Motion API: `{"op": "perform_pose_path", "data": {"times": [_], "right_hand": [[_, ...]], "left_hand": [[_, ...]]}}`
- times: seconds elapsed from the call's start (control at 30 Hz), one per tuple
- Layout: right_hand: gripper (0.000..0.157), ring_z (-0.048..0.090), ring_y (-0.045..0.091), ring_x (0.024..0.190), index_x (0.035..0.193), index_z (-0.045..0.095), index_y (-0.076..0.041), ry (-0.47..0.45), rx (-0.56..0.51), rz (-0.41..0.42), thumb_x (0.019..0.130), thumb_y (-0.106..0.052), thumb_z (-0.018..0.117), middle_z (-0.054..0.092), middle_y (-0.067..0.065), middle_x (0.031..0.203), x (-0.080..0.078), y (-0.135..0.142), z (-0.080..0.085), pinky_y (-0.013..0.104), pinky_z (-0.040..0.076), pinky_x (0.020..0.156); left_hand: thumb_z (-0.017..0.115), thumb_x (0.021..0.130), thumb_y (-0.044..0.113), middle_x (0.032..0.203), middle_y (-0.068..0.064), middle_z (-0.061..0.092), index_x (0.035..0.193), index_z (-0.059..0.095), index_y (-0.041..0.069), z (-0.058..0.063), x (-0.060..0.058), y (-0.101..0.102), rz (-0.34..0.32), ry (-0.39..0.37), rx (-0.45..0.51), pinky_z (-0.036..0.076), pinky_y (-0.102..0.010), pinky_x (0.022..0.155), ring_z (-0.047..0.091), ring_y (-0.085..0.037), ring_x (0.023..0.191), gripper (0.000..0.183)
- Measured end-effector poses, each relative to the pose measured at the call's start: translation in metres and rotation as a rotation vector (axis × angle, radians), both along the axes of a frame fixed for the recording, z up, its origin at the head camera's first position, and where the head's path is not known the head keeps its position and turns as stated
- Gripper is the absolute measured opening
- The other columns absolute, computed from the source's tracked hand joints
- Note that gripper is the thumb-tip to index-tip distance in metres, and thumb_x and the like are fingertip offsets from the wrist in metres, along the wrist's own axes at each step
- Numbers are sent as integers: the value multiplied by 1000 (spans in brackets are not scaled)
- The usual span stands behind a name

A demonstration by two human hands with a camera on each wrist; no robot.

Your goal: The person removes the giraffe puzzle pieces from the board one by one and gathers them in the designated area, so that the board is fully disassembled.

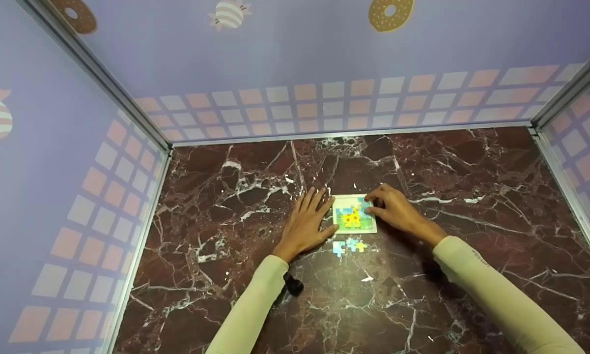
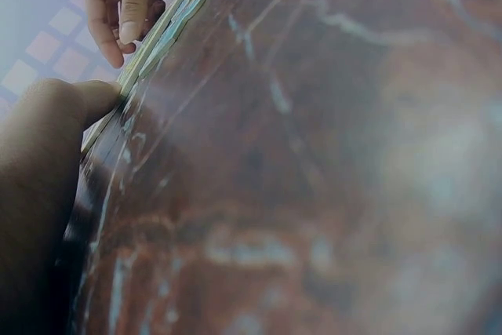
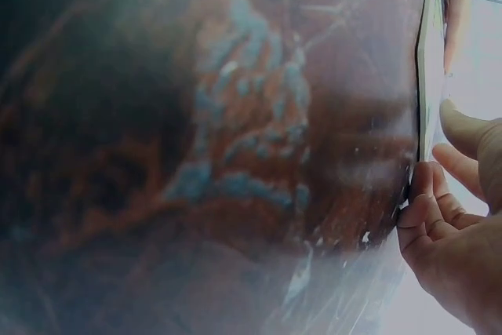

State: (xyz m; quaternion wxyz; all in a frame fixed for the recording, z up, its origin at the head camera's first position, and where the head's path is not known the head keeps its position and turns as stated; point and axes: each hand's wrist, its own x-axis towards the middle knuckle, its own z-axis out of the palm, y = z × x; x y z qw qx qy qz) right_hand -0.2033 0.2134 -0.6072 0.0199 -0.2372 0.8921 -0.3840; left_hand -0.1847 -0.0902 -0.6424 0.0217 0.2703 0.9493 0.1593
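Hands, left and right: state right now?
Left hand: open, fingers spread, thumb at the puzzle board's left edge.
Right hand: fingers bent at the board's right side; whether it grips anything cannot be told.

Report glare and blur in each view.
Head: soft glare on the tabletop below the loose puzzle pieces; left wrist: tabletop largely blurred, with a hazy pale patch toward the right; right wrist: tabletop blurred, dark at upper left, washed-out brightness around the right hand.
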Motion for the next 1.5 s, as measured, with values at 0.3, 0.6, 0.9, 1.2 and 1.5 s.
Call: {"op": "perform_pose_path", "data": {"times": [0.3,0.6,0.9,1.2,1.5], "right_hand": [[34,63,25,82,118,78,3,27,12,12,90,-11,92,63,16,101,-2,0,-1,34,53,72],[39,62,24,80,116,76,6,40,55,72,86,-11,95,61,18,99,-7,3,4,40,55,71],[39,63,28,85,119,72,6,-3,114,78,90,-12,92,59,18,104,-7,0,11,49,58,75],[37,63,32,92,121,68,3,-19,171,50,95,-14,88,58,20,111,-4,-4,14,51,58,79],[38,65,29,93,122,64,-1,-4,124,19,95,-11,88,58,16,115,2,-6,12,47,58,78]], "left_hand": [[44,107,71,185,-7,15,177,30,28,-1,0,0,0,2,-9,1,-55,138,2,-33,172,83],[45,107,71,185,-7,15,176,31,27,0,1,1,5,0,-7,0,-54,138,2,-33,172,84],[46,108,70,185,-7,17,176,32,27,0,0,1,2,11,-17,3,-55,138,4,-33,172,82],[49,108,68,184,-8,19,176,33,27,1,1,2,0,22,-23,2,-55,138,5,-34,171,81],[48,107,70,184,-9,19,175,34,26,0,1,1,1,23,-12,2,-55,138,6,-35,171,83]]}}
